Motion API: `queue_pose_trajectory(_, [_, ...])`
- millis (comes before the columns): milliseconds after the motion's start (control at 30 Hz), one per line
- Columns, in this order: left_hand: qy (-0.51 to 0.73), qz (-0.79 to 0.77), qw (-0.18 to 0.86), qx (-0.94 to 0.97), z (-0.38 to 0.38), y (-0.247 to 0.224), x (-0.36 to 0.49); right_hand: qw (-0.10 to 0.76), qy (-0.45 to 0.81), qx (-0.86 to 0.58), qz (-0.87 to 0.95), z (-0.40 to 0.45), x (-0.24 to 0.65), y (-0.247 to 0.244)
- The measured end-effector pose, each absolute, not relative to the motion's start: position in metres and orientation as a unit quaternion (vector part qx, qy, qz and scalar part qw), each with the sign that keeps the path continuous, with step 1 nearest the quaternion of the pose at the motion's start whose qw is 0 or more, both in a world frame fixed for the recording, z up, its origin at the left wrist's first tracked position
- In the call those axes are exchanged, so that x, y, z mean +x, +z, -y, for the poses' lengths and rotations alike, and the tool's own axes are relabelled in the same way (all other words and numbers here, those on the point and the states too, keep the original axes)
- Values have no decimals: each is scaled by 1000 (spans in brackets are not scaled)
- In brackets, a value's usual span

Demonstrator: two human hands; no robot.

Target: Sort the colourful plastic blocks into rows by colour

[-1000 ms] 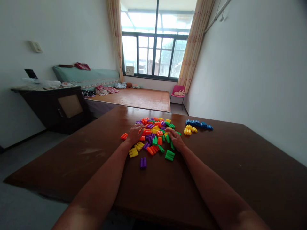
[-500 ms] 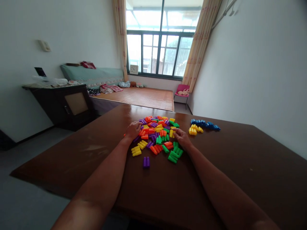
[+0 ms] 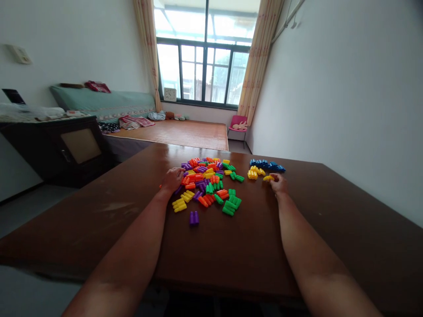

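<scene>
Dark brown bench (image 3: 257, 246) fills the lower frame, glossy top, its far edge near mid-height. Window (image 3: 206, 66) at top centre, patterned curtains (image 3: 259, 57) either side. Bed (image 3: 194, 133) with a woven mat behind the bench, left of centre; dark cabinet (image 3: 49, 141) at the left edge of the frame. Mixed pile (image 3: 194, 177) of small plastic pieces in orange, purple, yellow and green spreads loosely across the centre of the bench. Left hand (image 3: 172, 179) lies at the pile's left side, fingers together and bent toward the pieces; can't tell if they grip one. Right hand (image 3: 279, 183) is right of centre, well apart from the pile, fingers pinching a yellow piece (image 3: 268, 178); can't tell if that piece touches the bench. Pink chair (image 3: 238, 119) with a soft toy on it, beyond the bench, right of the bed. Blue row (image 3: 271, 166) of pieces sits right of centre, just beyond the pinched piece. Green pieces (image 3: 231, 206) bunch at the pile's lower right. Yellow cluster (image 3: 253, 174) lies just on the near side of the blue row's left end, left of the pinched piece. White square clock (image 3: 170, 94) at the window's lower left. Purple piece (image 3: 194, 218) lies alone below the pile, nearest the camera.
</scene>
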State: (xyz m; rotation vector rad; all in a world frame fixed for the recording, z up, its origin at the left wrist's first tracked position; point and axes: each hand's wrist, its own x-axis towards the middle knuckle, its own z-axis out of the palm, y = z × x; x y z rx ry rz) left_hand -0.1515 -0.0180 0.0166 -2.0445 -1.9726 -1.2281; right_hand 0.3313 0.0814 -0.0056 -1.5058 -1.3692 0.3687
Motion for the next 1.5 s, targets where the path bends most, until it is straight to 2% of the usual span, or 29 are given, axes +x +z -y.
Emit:
queue_pose_trajectory(133, [-392,642,22,-659,20,20,-150,458,206,-659,560,-83,340,-16])
queue_pose_trajectory(500, [-377,649,21,-660,21,23,-155,430,276,-628,588,-72,338,0])
queue_pose_trajectory(800, [-344,654,37,-672,21,24,-154,435,119,-644,618,-84,330,-14])
queue_pose_trajectory(967, [-332,660,56,-672,23,28,-153,415,91,-632,648,-90,321,-18])
queue_pose_trajectory(1100, [-327,707,88,-621,29,36,-158,436,159,-616,637,-94,325,-23])
queue_pose_trajectory(1233, [-352,749,65,-558,32,39,-169,437,229,-588,641,-99,331,-27])
queue_pose_trajectory(1500, [-370,743,-33,-557,23,24,-170,397,43,-627,669,-92,320,-21])
